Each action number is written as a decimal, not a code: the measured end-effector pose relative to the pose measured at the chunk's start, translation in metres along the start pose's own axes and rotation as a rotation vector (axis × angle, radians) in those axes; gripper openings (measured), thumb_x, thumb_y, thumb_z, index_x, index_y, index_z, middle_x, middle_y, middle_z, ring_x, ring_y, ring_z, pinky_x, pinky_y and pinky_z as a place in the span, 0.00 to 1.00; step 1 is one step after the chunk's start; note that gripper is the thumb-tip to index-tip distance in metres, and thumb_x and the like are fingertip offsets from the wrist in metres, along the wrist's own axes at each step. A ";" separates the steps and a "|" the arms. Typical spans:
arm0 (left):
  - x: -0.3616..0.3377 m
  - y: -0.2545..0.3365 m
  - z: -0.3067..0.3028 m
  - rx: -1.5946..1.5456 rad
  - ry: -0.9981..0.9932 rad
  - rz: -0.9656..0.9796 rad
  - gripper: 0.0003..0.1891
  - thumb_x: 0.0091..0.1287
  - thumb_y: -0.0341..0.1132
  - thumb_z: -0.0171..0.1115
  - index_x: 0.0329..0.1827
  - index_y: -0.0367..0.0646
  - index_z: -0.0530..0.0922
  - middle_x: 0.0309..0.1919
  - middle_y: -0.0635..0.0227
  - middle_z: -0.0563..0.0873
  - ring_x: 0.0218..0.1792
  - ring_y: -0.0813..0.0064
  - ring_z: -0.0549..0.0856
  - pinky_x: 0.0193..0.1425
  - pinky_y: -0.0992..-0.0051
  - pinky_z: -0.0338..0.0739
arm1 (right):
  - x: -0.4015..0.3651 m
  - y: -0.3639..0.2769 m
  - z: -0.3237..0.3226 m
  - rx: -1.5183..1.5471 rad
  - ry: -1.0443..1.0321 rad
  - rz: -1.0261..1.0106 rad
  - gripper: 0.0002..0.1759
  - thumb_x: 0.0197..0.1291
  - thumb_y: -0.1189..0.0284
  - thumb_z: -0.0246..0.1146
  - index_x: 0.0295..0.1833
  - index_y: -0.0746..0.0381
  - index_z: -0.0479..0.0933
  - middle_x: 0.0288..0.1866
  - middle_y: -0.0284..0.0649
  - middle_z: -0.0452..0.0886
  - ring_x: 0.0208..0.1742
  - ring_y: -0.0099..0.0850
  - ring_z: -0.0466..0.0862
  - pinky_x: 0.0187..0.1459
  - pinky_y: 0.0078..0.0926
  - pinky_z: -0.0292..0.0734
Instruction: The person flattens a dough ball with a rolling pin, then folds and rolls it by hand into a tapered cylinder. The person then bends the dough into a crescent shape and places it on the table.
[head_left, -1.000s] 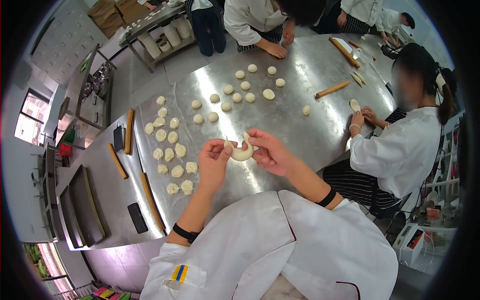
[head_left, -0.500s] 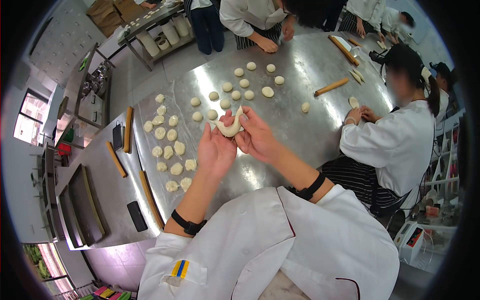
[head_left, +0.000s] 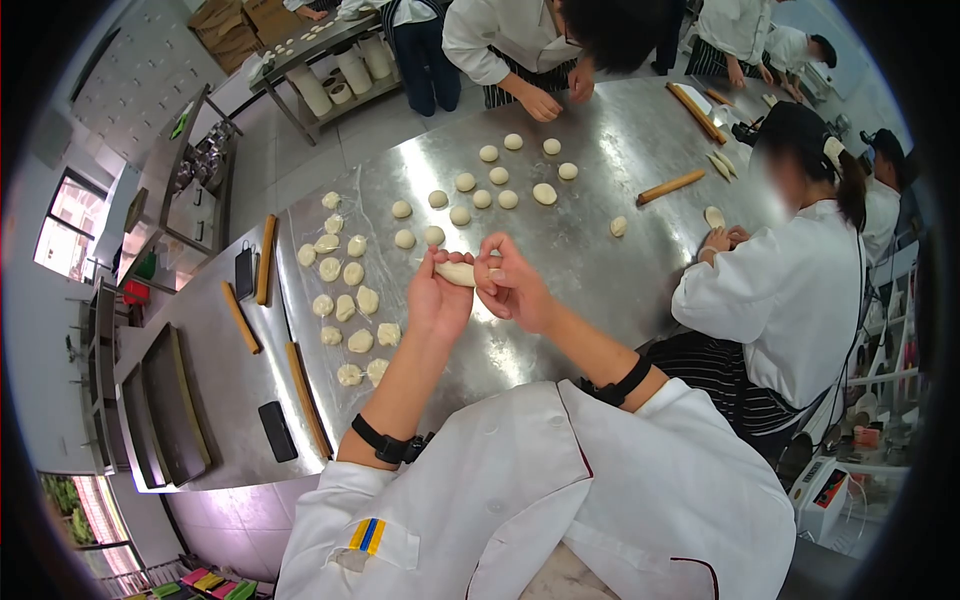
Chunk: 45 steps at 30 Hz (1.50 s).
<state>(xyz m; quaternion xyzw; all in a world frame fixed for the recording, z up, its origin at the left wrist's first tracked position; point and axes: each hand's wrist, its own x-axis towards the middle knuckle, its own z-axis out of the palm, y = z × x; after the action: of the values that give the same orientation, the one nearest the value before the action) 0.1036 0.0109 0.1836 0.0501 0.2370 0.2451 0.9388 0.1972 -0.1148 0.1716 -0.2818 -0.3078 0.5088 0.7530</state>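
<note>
A pale piece of dough (head_left: 457,274), now a closed, elongated shape, is held above the steel table (head_left: 560,290). My left hand (head_left: 438,308) cradles its left part, fingers curled around it. At its right end, my right hand (head_left: 516,287) pinches the dough between thumb and fingers, partly hiding that end. Just beyond my hands lie several smooth round dough balls (head_left: 460,215) in loose rows. To the left, rougher dough pieces (head_left: 360,340) rest under or beside clear plastic film (head_left: 350,215).
Rolling pins (head_left: 307,398) and a black phone (head_left: 277,431) lie at left, near dark baking trays (head_left: 175,410). A co-worker (head_left: 770,290) at right handles a flat dough piece (head_left: 714,216). Another person (head_left: 515,50) stands across the table. Another rolling pin (head_left: 671,187) lies right of centre.
The dough was bent into an open curve with raised ends; now it is folded into a straighter, longer shape. My right hand has turned and closed on its right end.
</note>
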 end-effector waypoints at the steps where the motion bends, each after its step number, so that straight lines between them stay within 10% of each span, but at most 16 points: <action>1: -0.002 -0.001 0.002 0.002 0.001 0.002 0.13 0.86 0.39 0.38 0.44 0.46 0.69 0.32 0.73 0.74 0.34 0.72 0.77 0.60 0.63 0.79 | -0.001 0.000 -0.001 0.083 -0.002 0.002 0.11 0.71 0.73 0.56 0.53 0.55 0.62 0.31 0.33 0.70 0.18 0.19 0.68 0.18 0.18 0.58; 10: 0.004 0.002 -0.010 0.001 0.055 0.210 0.09 0.86 0.38 0.40 0.59 0.46 0.66 0.28 0.74 0.69 0.29 0.76 0.70 0.43 0.70 0.78 | -0.010 -0.003 0.017 -0.529 0.091 -0.039 0.14 0.65 0.73 0.69 0.36 0.55 0.68 0.25 0.22 0.67 0.25 0.12 0.63 0.27 0.17 0.57; 32: -0.036 0.028 0.033 0.072 0.039 0.315 0.12 0.84 0.34 0.43 0.65 0.45 0.65 0.30 0.73 0.68 0.24 0.82 0.64 0.27 0.80 0.66 | -0.043 -0.047 0.060 -0.831 -0.131 -0.052 0.11 0.62 0.71 0.72 0.42 0.58 0.75 0.26 0.26 0.72 0.23 0.15 0.69 0.26 0.19 0.64; 38: -0.092 0.033 0.110 0.428 -0.336 0.270 0.12 0.83 0.34 0.48 0.63 0.40 0.69 0.29 0.73 0.68 0.25 0.84 0.64 0.27 0.82 0.66 | -0.058 -0.079 0.056 -0.787 -0.283 -0.404 0.19 0.59 0.74 0.72 0.56 0.58 0.79 0.48 0.40 0.83 0.29 0.19 0.83 0.29 0.17 0.79; 40: -0.112 0.031 0.131 0.551 -0.442 0.279 0.14 0.83 0.34 0.48 0.65 0.38 0.69 0.30 0.73 0.68 0.25 0.84 0.65 0.27 0.82 0.66 | -0.055 -0.054 0.016 -0.854 0.078 -0.665 0.20 0.60 0.73 0.71 0.57 0.58 0.77 0.56 0.43 0.82 0.29 0.23 0.85 0.29 0.19 0.82; 45: -0.126 0.018 0.154 0.690 -0.674 -0.004 0.21 0.81 0.35 0.48 0.71 0.32 0.65 0.31 0.71 0.69 0.30 0.78 0.70 0.35 0.75 0.72 | -0.007 -0.013 -0.006 -1.369 0.141 -1.140 0.23 0.62 0.69 0.70 0.62 0.53 0.74 0.64 0.40 0.73 0.49 0.35 0.84 0.49 0.36 0.85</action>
<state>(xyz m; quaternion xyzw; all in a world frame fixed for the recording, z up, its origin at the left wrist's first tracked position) 0.0713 -0.0307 0.3759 0.4348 -0.0127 0.1203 0.8924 0.2069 -0.1263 0.1760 -0.5045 -0.5905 -0.2566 0.5753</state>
